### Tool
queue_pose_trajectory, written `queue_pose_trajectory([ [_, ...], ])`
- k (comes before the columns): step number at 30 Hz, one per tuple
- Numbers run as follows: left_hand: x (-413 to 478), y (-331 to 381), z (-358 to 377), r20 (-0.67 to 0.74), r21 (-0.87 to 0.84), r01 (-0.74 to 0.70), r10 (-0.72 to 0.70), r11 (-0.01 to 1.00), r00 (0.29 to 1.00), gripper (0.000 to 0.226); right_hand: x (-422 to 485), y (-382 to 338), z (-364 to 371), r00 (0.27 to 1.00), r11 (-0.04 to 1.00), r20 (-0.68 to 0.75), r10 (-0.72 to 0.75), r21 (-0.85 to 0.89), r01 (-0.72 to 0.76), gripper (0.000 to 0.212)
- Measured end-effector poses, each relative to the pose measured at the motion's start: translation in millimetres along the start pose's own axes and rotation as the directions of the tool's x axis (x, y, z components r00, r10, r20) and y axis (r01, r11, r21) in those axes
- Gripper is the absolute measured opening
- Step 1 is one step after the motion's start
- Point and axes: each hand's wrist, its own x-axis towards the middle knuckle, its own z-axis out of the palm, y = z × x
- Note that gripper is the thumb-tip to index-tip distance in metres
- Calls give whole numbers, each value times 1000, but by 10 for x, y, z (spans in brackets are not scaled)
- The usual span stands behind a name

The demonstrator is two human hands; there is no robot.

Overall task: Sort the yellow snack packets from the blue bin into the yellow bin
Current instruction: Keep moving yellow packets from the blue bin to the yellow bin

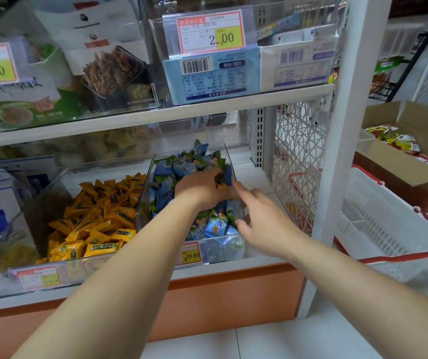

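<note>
Both bare forearms reach forward, converging. The left hand [202,189] lies palm down, knuckles up, its fingers bent downward and mostly hidden. Just to its right and nearer the body, the right hand [260,222] hangs relaxed, its index finger [240,189] stretched toward the left hand's fingertips.

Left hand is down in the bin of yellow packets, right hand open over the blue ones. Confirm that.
No: the head view shows the left hand down in the bin of blue packets, not the yellow packets. The right hand is open over the blue ones.
</note>
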Motion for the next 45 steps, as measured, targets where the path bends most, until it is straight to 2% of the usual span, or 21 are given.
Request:
queue_pose_trajectory([
  [4,-44,-69,60,-6,-2,-29,29,1000,1000,35,-2,0,-17,1000,1000,4,-9,6,9,78],
  [7,-109,-149,65,-51,-190,-88,79,978,996,26,1,-1,-18,1000,1000,10,-7,-3,7,78],
  [10,-164,-248,-5,-90,-397,-131,104,909,990,19,13,2,-19,1000,1000,7,-12,2,12,79],
  [14,-249,-340,-156,-185,-572,-118,13,812,983,19,32,-34,-64,999,999,32,3,-37,-2,81],
  [16,-276,-391,-252,-230,-605,-105,-47,789,972,18,56,-80,-104,999,994,35,32,-102,-28,80],
  [19,-336,-445,-367,-249,-665,-86,-112,742,962,24,119,-188,-152,995,988,-80,52,-144,-63,66],
  [21,-373,-475,-392,-245,-692,-61,-155,719,957,21,166,-279,-161,981,991,-193,15,-129,-41,57],
  [23,-414,-498,-401,-239,-712,-43,-184,701,954,17,213,-376,-144,969,992,-247,-30,-125,-1,53],
  [27,-535,-527,-419,-168,-842,-24,-220,539,961,17,304,-535,-22,983,975,-160,-86,-219,50,52],
  [31,-675,-577,-449,-72,-944,18,-259,329,963,17,339,-564,114,997,922,-51,-61,-385,37,36],
  [33,-745,-614,-477,-13,-979,42,-262,201,965,16,356,-578,142,998,899,-48,-32,-438,8,31],
  [35,-804,-638,-493,41,-993,64,-231,95,972,20,397,-612,139,991,878,-122,-60,-479,-6,37],
  [36,-826,-645,-496,57,-996,71,-210,60,976,21,423,-640,122,983,895,-164,-86,-445,4,45],
  [38,-866,-639,-511,83,-996,86,-160,13,984,18,455,-729,49,978,984,-182,-104,-164,74,58],
  [39,-884,-635,-519,89,-996,90,-132,1,987,14,456,-769,28,982,993,-151,-113,7,116,58],
  [40,-899,-631,-526,90,-996,92,-111,12,990,12,450,-801,26,984,984,-122,-129,108,142,52],
  [42,-931,-619,-531,80,-990,92,-109,108,991,17,433,-827,57,985,970,-140,-104,204,132,38],
  [45,-973,-627,-504,30,-966,71,-164,249,986,27,411,-871,104,981,905,-193,28,422,57,23],
])
